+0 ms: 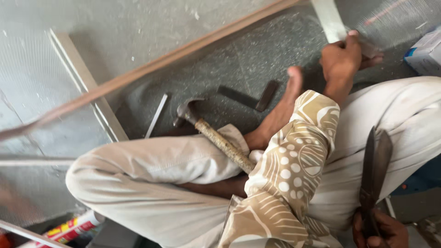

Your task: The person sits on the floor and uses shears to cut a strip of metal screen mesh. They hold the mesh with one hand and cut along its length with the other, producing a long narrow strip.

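My left hand (pixel 341 57) reaches forward in a patterned beige sleeve and grips the end of a flat pale metal strip (pixel 328 18) near a sheet of fine mesh (pixel 399 23). At the bottom right, my right hand (pixel 381 232) holds dark metal shears (pixel 374 167) with the blades pointing up. A claw hammer (pixel 216 138) with a speckled handle lies across my crossed legs, held by neither hand. Its head (pixel 186 110) is next to my bare foot (pixel 282 108).
A long brown bar (pixel 151 66) crosses the grey floor diagonally. An aluminium frame with mesh (pixel 87 82) lies at the left. A small metal strip (pixel 157 115) and a dark flat piece (pixel 266 95) sit on the floor. A box (pixel 425 50) is at right, a sealant tube (pixel 69 228) at bottom left.
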